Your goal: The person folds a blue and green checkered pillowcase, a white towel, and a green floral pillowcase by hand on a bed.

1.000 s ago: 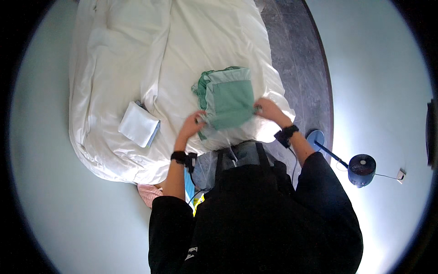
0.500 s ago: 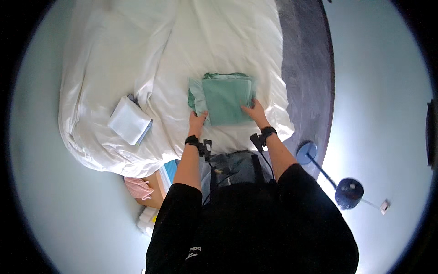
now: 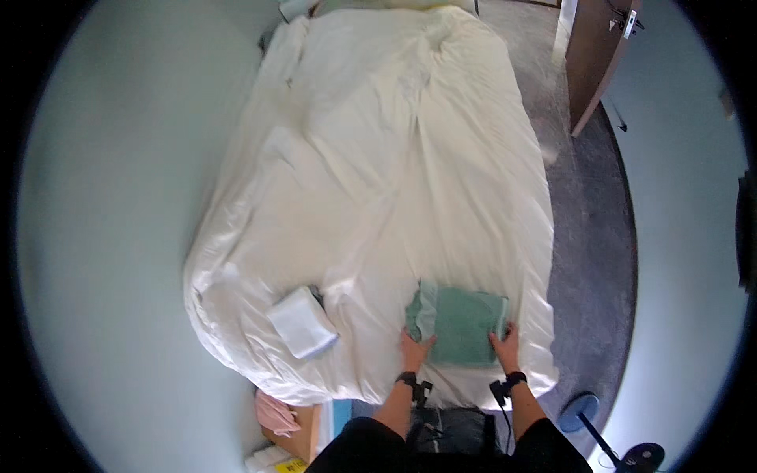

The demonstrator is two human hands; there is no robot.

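A folded green cloth [image 3: 467,325], with a paler strip along its left side, lies at the near right part of the white bed cover [image 3: 339,205]. My left hand [image 3: 415,350] grips its near left edge, thumb on top. On the opposite edge, my right hand [image 3: 506,347] holds the near right side with the thumb over the fabric; the fingers of both hands are partly hidden. To the left, apart from my hands, rests a folded white cloth [image 3: 303,322] with a grey-blue layer showing beneath it. Dark bands with small devices sit on both wrists.
Walls flank the bed on both sides. A grey floor strip [image 3: 587,236] runs along the right, with a door [image 3: 597,55] standing ajar at its far end. A lamp [image 3: 581,410] stands near right. Pink fabric [image 3: 276,414] lies off the bed's near left corner.
The view has tilted up, so the far end of the bed and the door now show. Both hands still hold the green cloth's sides.
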